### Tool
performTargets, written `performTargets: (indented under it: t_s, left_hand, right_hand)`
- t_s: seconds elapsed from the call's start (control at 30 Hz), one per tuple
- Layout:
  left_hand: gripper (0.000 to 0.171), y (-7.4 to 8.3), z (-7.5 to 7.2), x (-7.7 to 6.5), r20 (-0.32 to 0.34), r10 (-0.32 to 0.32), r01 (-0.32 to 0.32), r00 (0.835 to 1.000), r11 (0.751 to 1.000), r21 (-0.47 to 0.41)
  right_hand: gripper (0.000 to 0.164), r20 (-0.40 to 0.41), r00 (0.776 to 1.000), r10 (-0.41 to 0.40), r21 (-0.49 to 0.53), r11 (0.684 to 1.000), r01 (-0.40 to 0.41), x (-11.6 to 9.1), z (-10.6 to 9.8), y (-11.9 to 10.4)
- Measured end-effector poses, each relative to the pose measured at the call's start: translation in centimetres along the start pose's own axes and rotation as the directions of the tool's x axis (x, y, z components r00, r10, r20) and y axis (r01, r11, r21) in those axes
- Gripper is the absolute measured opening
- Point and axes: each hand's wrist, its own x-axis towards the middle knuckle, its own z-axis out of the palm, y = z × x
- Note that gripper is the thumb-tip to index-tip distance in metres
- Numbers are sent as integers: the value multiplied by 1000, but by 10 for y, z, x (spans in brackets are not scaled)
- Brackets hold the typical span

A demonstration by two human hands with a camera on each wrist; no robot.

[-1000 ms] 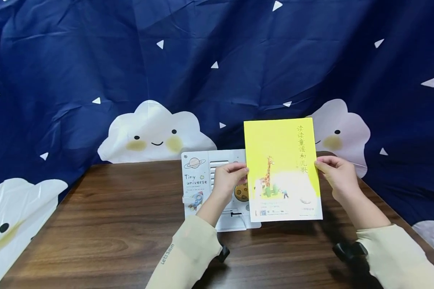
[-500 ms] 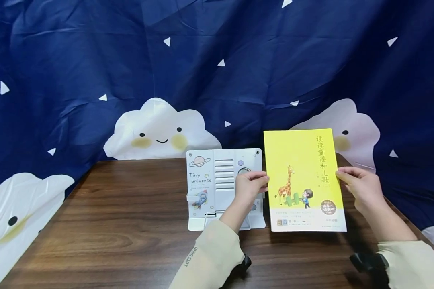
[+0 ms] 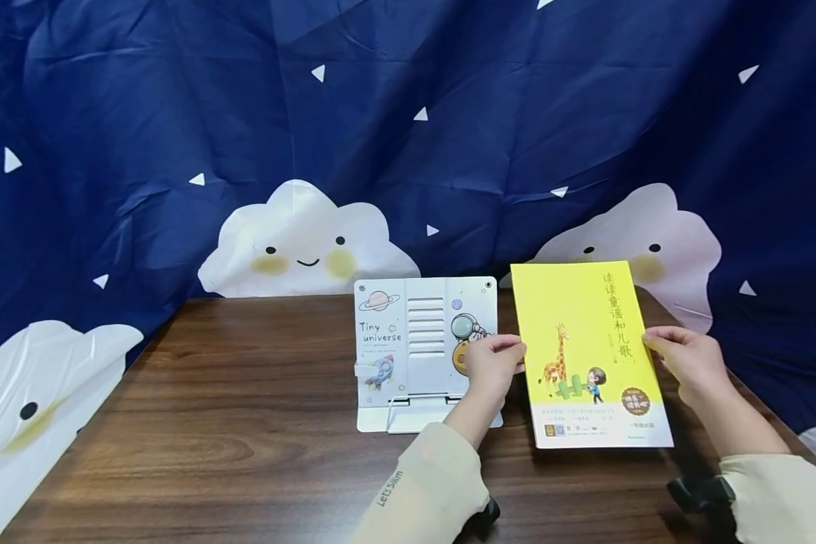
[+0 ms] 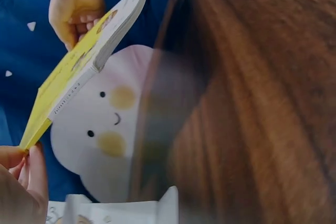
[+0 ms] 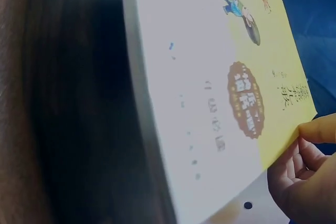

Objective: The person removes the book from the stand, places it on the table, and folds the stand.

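A yellow book [image 3: 578,310] with a giraffe and a child on its cover is held up by both hands, its front toward the head camera. My left hand [image 3: 495,370] pinches its left edge between thumb and fingers. At the opposite edge my right hand [image 3: 693,366] pinches it the same way. In the left wrist view the book [image 4: 79,61] shows its spine and lower edge, tilted above the wooden table. The right wrist view has the thumb of my right hand [image 5: 310,166] on the yellow cover. A white book stand [image 3: 425,370] printed "Tiny universe" is just left of the book, partly behind my left hand.
The brown wooden table [image 3: 245,393] extends to the left and in front. Behind it hangs a dark blue curtain [image 3: 353,151] with white triangles and smiling clouds, one cloud [image 3: 306,249] directly behind the table's back edge.
Both hands have carried the book right and lower, away from in front of the book stand, which now shows more fully. The head view has shifted slightly. Both hands keep their hold.
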Motion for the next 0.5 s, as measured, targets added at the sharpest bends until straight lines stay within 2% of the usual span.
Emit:
performTargets:
  t_s: [0.1, 0.2, 0.33, 0.37, 0.4, 0.47, 0.5]
  left_hand:
    - [7, -8, 3, 0, -18, -13, 13, 1000, 1000, 20]
    - [6, -15, 5, -2, -35, -35, 36, 999, 999, 27]
    - [6, -20, 8, -4, -70, -22, 26, 997, 998, 53]
    - [7, -21, 9, -5, -79, -19, 24, 997, 998, 63]
    - [7, -22, 10, -6, -87, -16, 22, 996, 997, 73]
    - [8, -24, 12, -6, -99, -20, 29, 995, 996, 88]
    - [8, -26, 13, -6, -105, -25, 35, 994, 995, 90]
  right_hand:
    - [44, 20, 1000, 3, -41, 999, -2, 0, 0, 6]
    - [32, 44, 999, 6, -59, 998, -3, -7, -3, 4]
    - [20, 100, 994, 47, -31, 999, -44, -32, -6, -31]
    - [23, 110, 993, 52, -42, 998, -47, -42, -6, -44]
    - [25, 118, 992, 50, -47, 998, -45, -44, -6, -46]
    - [33, 138, 988, 63, -83, 995, -52, -60, -5, -64]
    - [32, 143, 988, 57, -97, 994, -44, -64, -4, -67]
